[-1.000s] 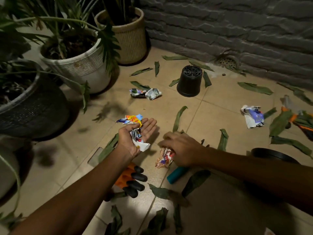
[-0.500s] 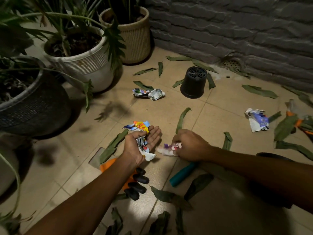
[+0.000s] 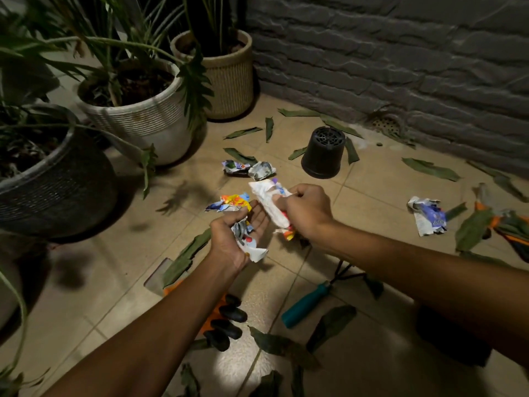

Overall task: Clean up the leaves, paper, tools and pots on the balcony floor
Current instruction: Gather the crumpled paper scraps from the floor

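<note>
1. Our left hand [image 3: 239, 234] lies palm up, fingers loosely curled round a crumpled paper wad [image 3: 246, 242] resting in the palm.
2. Our right hand [image 3: 306, 214] is closed in a fist on a long white crumpled paper [image 3: 269, 204], held just beside the left palm, at its 2 o'clock.
3. On the floor, touching the left fingertips at 11 o'clock, lies a bright orange and yellow paper scrap [image 3: 232, 202].
4. At 12 o'clock from the hands sit two more paper balls [image 3: 249, 169], and beyond them at 1 o'clock an upturned black pot [image 3: 323, 153].
5. At 3 o'clock, well apart, lies another paper wad [image 3: 428, 214], with leaves [image 3: 430, 169] scattered round it.
6. Under our left forearm lies an orange glove with black fingertips [image 3: 229, 322]; at 5 o'clock a teal-handled hand rake [image 3: 306, 303] rests on the tiles.
7. Three planted pots crowd 9 to 11 o'clock: a dark one [image 3: 60, 190], a white ribbed one [image 3: 143, 124] and a tan one [image 3: 229, 78]. Their fronds hang over the floor.
</note>
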